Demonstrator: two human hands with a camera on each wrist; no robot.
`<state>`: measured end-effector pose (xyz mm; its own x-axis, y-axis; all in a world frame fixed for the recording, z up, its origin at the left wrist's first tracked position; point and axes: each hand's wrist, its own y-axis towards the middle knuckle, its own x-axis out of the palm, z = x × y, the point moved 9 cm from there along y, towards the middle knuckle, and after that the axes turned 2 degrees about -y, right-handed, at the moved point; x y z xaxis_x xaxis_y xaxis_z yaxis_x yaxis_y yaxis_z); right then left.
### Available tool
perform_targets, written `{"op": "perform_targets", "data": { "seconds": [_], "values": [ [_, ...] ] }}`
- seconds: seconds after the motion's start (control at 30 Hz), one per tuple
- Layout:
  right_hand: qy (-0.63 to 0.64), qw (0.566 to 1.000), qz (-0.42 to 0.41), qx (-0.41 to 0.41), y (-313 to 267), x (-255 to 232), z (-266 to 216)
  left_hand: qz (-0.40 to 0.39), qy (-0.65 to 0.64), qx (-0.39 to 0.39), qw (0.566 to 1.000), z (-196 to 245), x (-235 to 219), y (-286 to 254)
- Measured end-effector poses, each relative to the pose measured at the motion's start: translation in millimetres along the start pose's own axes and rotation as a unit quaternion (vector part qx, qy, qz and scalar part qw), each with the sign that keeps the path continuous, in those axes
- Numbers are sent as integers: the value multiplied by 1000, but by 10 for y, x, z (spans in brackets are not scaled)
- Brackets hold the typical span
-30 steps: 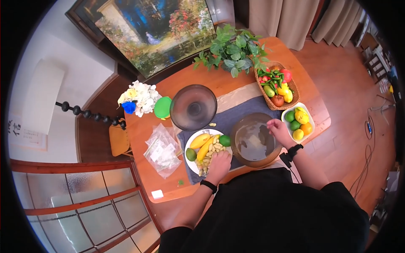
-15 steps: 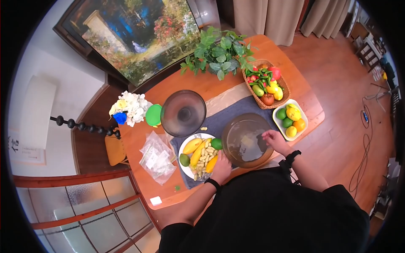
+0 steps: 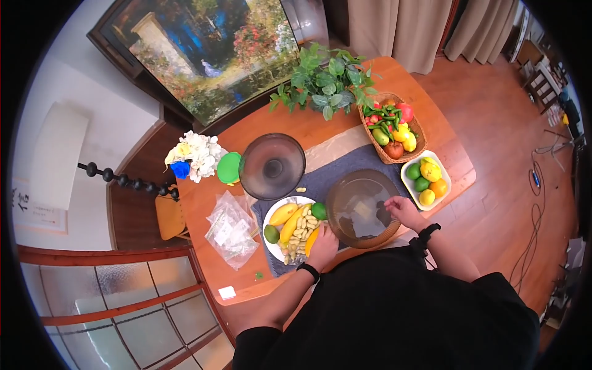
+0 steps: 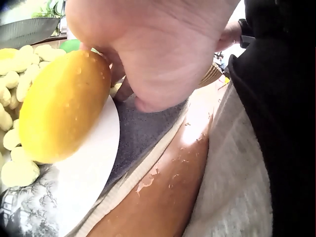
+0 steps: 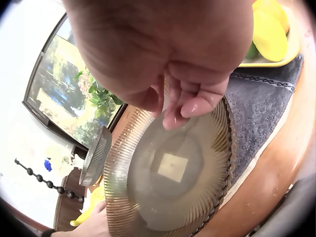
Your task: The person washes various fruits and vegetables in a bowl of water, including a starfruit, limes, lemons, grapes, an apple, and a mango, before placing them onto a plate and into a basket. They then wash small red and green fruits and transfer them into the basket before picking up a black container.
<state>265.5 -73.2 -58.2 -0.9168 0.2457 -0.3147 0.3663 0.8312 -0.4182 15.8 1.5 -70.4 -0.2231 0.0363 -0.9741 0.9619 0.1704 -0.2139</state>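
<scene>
My left hand [image 3: 324, 248] is at the near right edge of a white plate [image 3: 269, 249]. Its fingers touch the end of a yellow mango [image 4: 66, 106], while the thumb stands away from it. The mango rests on that plate against peanuts [image 3: 298, 233], beside other long yellow fruits [image 3: 283, 214] and green fruits [image 3: 271, 234]. Over the right side of a ribbed, brownish glass bowl [image 3: 345, 231] hangs my right hand [image 3: 405, 213]. Its wet fingers are loosely bent and hold nothing in the right wrist view. Water fills the bowl, with a pale reflection on it.
A dark glass dish [image 3: 272, 166] stands behind the plate, beside a green lid [image 3: 229, 168] and clear plastic bags [image 3: 232, 231]. To the right are a fruit tray [image 3: 446, 196] and a wicker basket [image 3: 421, 148] of vegetables and fruit. A leafy plant [image 3: 327, 80] is behind.
My left hand has drawn back from over the peanuts to the plate's near right edge, uncovering the mango there. The right hand stays over the bowl's right side. The head view has shifted slightly.
</scene>
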Motion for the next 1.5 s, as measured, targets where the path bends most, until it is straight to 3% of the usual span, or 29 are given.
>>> {"op": "perform_targets", "data": {
  "seconds": [0.2, 0.33, 0.4, 0.47, 0.5, 0.57, 0.67, 0.8, 0.9, 1.03, 1.1, 1.2, 1.27, 1.37, 1.5],
  "values": [
    [-4, 1000, -21, -8, 38, 96, -55, 90, -85, -40, 992, -45, -183, -235],
    [-11, 999, -37, -15, 78, 203, -202, 100, -157, -53, 981, -76, -187, -443],
    [-10, 999, -44, -25, 114, 267, -377, 139, -182, -110, 967, -199, -217, -602],
    [-131, 979, -38, -150, 164, 374, -838, 149, -174, -163, 960, -312, -240, -723],
    [-132, 978, -43, -153, 274, 448, -927, 157, -167, -209, 951, -396, -263, -804],
    [-194, 935, -66, -288, 417, 698, -1318, 148, -184, -242, 941, -478, -367, -889],
    [-254, 900, -96, -340, 623, 1048, -1831, 137, -190, -271, 934, -558, -345, -912],
    [-350, 855, -126, -361, 1149, 1644, -1751, 108, -151, -277, 943, -510, -107, -874],
    [-479, 804, -175, -305, 1415, 2068, -1473, 138, -150, -285, 937, -448, -270, -907],
    [-546, 769, -206, -261, 1572, 2375, -1437, 195, -221, -280, 913, -360, -537, -1046],
    [-568, 754, -220, -248, 1648, 2481, -1355, 202, -228, -285, 909, -332, -546, -1163],
    [-568, 750, -210, -265, 1750, 2538, -1279, 161, -214, -357, 895, -413, -474, -1385],
    [-611, 717, -191, -277, 1772, 2554, -1222, 176, -199, -394, 880, -461, -489, -1547],
    [-595, 706, -192, -332, 1708, 2533, -1322, 202, -209, -404, 867, -504, -536, -1629],
    [-600, 708, -212, -305, 1676, 2461, -1378, 191, -213, -403, 869, -533, -493, -1597]
  ]
}}
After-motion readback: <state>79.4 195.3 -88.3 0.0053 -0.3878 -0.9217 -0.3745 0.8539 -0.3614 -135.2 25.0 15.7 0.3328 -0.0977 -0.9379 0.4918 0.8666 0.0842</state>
